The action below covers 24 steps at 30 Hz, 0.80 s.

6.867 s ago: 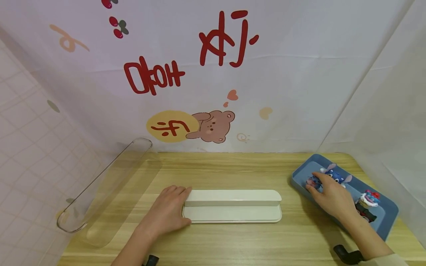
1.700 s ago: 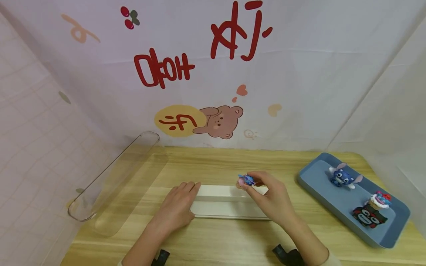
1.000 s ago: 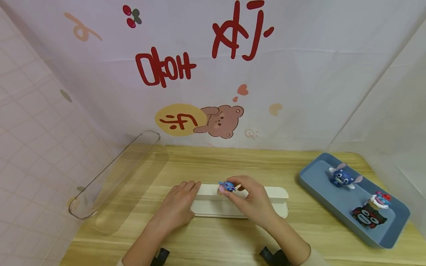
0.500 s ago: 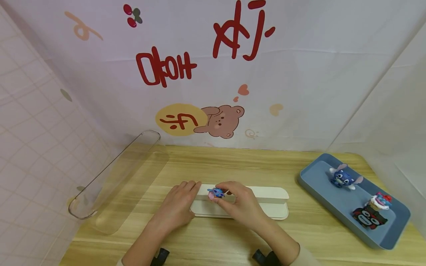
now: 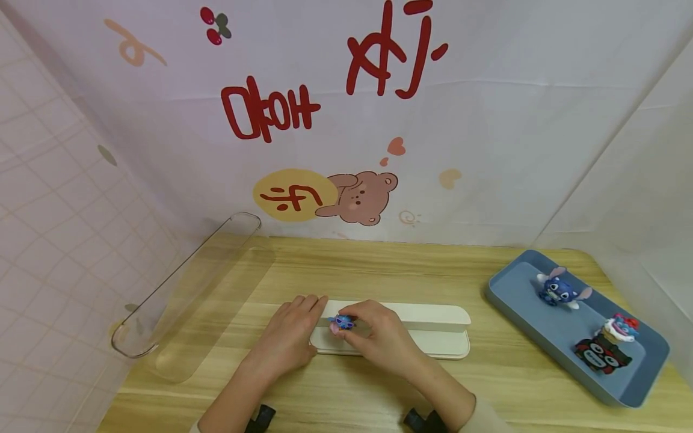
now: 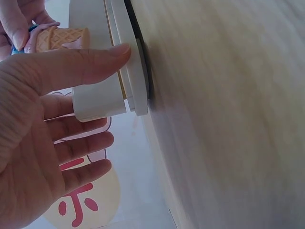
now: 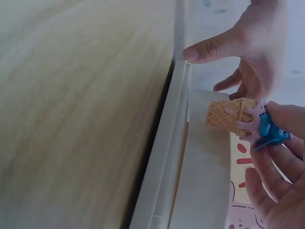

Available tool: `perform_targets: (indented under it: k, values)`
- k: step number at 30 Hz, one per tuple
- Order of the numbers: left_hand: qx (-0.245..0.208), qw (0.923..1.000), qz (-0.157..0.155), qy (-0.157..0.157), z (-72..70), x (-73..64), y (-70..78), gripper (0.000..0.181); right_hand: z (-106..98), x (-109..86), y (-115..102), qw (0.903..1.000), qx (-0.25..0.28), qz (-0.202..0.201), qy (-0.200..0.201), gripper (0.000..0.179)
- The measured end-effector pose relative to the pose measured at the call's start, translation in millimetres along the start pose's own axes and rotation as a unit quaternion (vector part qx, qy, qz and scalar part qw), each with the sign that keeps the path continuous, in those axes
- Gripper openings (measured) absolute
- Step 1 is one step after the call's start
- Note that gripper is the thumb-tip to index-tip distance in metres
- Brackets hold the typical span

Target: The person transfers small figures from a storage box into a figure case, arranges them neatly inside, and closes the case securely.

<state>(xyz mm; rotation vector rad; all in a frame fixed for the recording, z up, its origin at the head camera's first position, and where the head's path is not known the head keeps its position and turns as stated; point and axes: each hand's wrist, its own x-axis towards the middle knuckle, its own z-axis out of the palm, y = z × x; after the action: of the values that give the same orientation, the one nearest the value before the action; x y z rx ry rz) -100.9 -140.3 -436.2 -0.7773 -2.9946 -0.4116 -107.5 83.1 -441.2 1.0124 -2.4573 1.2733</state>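
Note:
My right hand [image 5: 385, 338] pinches a small figurine [image 5: 342, 323], a blue character on a pink-iced waffle cone, between thumb and fingers. The right wrist view shows its cone [image 7: 228, 114] pointing down, close over the lower step of a white two-step display base [image 5: 435, 343]. My left hand [image 5: 287, 332] spans the left end of that base. In the left wrist view its thumb [image 6: 90, 67] lies at the base's front, with the other fingers [image 6: 83, 145] behind the raised step. The fingertips of the right hand partly cover the blue character.
A blue tray [image 5: 541, 328] at the right holds a blue big-eared figure [image 5: 560, 293], a cone figure with a red top [image 5: 621, 328] and a dark owl-like piece [image 5: 601, 355]. A clear plastic cover [image 5: 186, 300] stands at the left. A printed cloth [image 5: 487, 132] hangs behind.
My right hand took the cone figurine from the tray and carried it left, then lowered it toward the base's left part. The left hand stays at the base's end.

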Motion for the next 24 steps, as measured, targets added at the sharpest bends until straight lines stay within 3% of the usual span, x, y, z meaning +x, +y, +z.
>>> perform_targets:
  k: [24]
  values:
    - [-0.003, 1.0000, 0.001, -0.005, -0.6, 0.0, -0.4, 0.091, 7.9, 3.4, 2.3, 0.9988, -0.030, 0.004, -0.038, 0.026]
